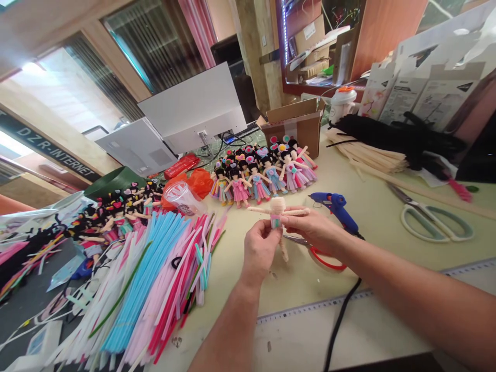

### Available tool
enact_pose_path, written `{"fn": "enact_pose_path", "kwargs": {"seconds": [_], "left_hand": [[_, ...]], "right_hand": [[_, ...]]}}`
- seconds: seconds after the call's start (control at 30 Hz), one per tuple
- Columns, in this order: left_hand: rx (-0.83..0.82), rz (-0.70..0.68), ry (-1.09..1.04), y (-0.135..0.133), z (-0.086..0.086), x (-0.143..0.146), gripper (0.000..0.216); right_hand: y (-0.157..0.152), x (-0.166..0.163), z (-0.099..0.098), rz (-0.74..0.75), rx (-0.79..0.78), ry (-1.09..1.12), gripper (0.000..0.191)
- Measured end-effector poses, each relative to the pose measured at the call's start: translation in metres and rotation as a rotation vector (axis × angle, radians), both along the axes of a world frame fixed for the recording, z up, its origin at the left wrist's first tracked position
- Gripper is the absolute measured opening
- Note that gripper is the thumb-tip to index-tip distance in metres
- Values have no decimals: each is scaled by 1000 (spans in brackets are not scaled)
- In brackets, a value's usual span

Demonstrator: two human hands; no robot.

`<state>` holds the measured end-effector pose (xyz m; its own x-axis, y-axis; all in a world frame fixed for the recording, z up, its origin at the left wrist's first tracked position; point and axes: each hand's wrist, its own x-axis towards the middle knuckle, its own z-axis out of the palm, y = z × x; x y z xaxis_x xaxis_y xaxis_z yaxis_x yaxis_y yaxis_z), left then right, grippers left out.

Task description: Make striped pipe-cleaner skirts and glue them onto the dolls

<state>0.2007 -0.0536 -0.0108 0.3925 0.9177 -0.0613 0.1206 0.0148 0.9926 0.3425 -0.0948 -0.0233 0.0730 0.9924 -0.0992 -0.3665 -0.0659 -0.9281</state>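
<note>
Both of my hands are closed on one cream pipe-cleaner doll [277, 209], a small fuzzy figure with a bare round head, arms stretched straight out and a band of pink and teal at its chest. My left hand [260, 249] pinches it from below at the waist, so the head and arms stand clear above my knuckles and one thin leg hangs down between my hands. My right hand [314, 231] grips it from the right side, fingertips at the chest just under its outstretched arm. The doll is upright, held in the air above the middle of the pale yellow-green table [380, 206], touching nothing but my fingers.

Under my right wrist lie small red-handled scissors [327, 262], flat on the table. Just beyond my right hand rests a blue hot glue gun [336, 205], and a black cable [341, 320] runs out from under my right forearm to the near edge.

Farther back, toward the far edge, stands a row of finished dolls in pink and blue skirts [263, 175], with an open brown cardboard box [298, 124] right behind them. Along the left edge spreads a heap of blue, pink and white pipe cleaners [155, 274], with a clear plastic cup [182, 199] lying on its side at the heap's far end. Well to the right lie large scissors with pale green handles [434, 222], and at the far right corner a bundle of black fuzzy pipe cleaners [403, 137].
</note>
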Motion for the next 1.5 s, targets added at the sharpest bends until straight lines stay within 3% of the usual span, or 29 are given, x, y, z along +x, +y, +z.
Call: {"fn": "enact_pose_path", "kwargs": {"seconds": [0.2, 0.5, 0.67, 0.8, 1.0, 1.23, 1.33, 1.5], "left_hand": [[-28, -62, 22, -1, 2, -1, 13], [2, -84, 130, 0, -2, -1, 20], [41, -156, 150, -3, 1, -2, 20], [-13, -194, 92, 0, -3, -4, 25], [-69, -96, 26, 7, -9, -5, 25], [-82, -141, -6, 14, -5, -11, 38], [-64, -55, -83, 17, -2, -12, 45], [-121, 38, -148, 17, 2, -8, 36]], "right_hand": [[0, 0, 4, -73, 111, -78, 29], [-2, -4, 10, -87, 78, -208, 30], [0, -6, 1, -115, 91, -110, 28], [1, -3, -1, -32, 119, -73, 30], [-1, 0, 8, -16, 106, -235, 34], [3, -3, -1, -115, -72, -152, 31], [4, -4, -4, -94, -93, -186, 36], [3, -3, 0, -22, -75, -194, 39]]}}
